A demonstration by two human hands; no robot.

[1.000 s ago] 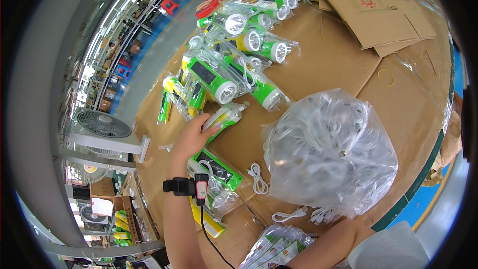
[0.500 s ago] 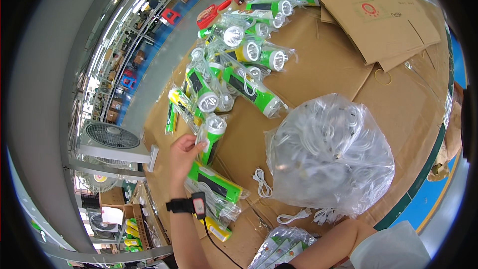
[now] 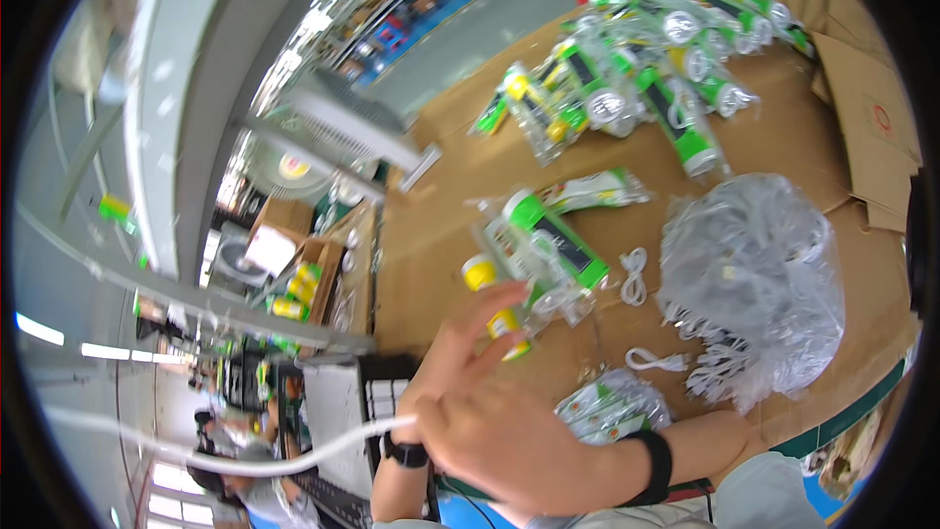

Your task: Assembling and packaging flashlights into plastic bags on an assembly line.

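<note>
My left hand (image 3: 470,343) has its fingers apart, above a yellow-and-white flashlight (image 3: 479,272) on the cardboard-covered table. Crossing in front of the left wrist, my right hand (image 3: 524,446) is closed. A blurred white cord (image 3: 245,465) runs in from the left and ends at the right hand's fingers, which appear to grip it. Beyond my hands lies a bagged green flashlight (image 3: 558,240), with another bagged green-and-white flashlight (image 3: 592,190) just behind it.
Bagged flashlights (image 3: 636,78) are heaped at the back. On the right sits a large clear bag of white cables (image 3: 754,274). Coiled cables (image 3: 634,276) and a plastic packet (image 3: 612,402) lie nearer. Flattened cartons (image 3: 867,118) stand far right; a fan (image 3: 294,162) is left.
My left hand has let go of the green-and-white flashlight, which now lies on the table. My right hand has come up across the left wrist, with a white cord. The view has swung left.
</note>
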